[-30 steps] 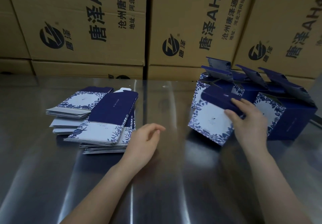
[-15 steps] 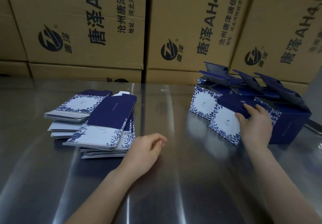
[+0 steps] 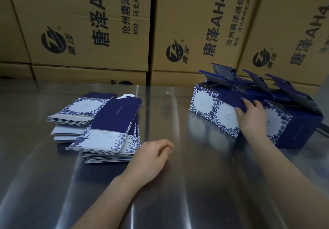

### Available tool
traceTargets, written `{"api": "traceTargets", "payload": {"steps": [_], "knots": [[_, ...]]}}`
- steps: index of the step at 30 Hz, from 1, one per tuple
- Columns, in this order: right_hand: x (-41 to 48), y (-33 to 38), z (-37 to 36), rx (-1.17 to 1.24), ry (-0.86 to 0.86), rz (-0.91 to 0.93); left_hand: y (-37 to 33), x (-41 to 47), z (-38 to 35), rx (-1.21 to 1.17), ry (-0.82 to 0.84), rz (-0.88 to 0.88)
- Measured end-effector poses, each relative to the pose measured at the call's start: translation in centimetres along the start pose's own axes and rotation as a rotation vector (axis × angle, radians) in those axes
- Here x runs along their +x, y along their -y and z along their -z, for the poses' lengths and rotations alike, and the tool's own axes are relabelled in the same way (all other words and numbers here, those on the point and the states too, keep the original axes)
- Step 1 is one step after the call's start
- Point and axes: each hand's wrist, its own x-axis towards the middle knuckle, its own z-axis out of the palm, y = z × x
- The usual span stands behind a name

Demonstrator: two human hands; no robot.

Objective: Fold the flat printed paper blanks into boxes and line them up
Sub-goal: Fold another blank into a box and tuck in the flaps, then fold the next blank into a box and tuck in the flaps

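The right hand (image 3: 252, 117) is reaching forward, fingers curling over the top edge of a folded box (image 3: 226, 116), which is standing in the row (image 3: 203, 102) on the desk's (image 3: 178, 193) right. The left hand (image 3: 153, 154) is hovering loosely curled, holding nothing, just beside the flat blanks (image 3: 106, 125).
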Motion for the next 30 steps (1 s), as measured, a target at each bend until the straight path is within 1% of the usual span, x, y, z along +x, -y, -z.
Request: {"api": "traceTargets", "payload": {"steps": [4,8,10,11,12,14,16,17,18,20,22,24,27,30], "knots": [[0.9,0.2,-0.3,0.01,0.068,-0.002,-0.2,-0.1,0.1,0.007,0.001,0.006],[1.0,0.6,-0.2,-0.036,0.107,-0.025,-0.6,-0.2,0.3,0.025,-0.006,-0.008],[0.4,1.2,0.1,-0.105,0.091,-0.068,-0.9,-0.2,0.4,0.039,-0.015,-0.027],[0.0,1.6,0.2,-0.127,0.051,-0.061,-1.1,-0.3,0.5,0.041,-0.025,-0.044],[-0.6,2.0,0.3,-0.118,-0.016,-0.023,-1.3,-0.3,0.6,0.038,-0.041,-0.069],[-2.1,2.9,0.1,-0.059,-0.162,0.11,-1.9,-0.5,0.9,0.027,-0.093,-0.144],[-3.8,3.9,-0.4,-0.024,-0.249,0.23,-2.5,-0.7,1.5,0.064,-0.174,-0.22],[-4.6,4.5,-0.8,-0.013,-0.255,0.287,-2.8,-0.7,1.8,0.109,-0.226,-0.251],[-5.4,5.2,-1.2,0.009,-0.228,0.343,-3.0,-0.7,2.3,0.16,-0.285,-0.276],[-6.7,6.5,-2.3,0.12,-0.068,0.436,-3.0,-0.4,3.3,0.249,-0.42,-0.292],[-8.2,7.5,-3.3,0.237,0.103,0.481,-2.5,0.0,4.5,0.349,-0.543,-0.221],[-9.7,8.4,-4.1,0.302,0.219,0.495,-1.7,0.4,5.7,0.437,-0.605,-0.068],[-11.4,9.1,-5.3,0.334,0.359,0.507,-0.6,0.6,6.7,0.532,-0.559,0.194],[-12.1,9.2,-6.1,0.327,0.448,0.494,0.0,0.6,7.1,0.637,-0.414,0.42]]}}
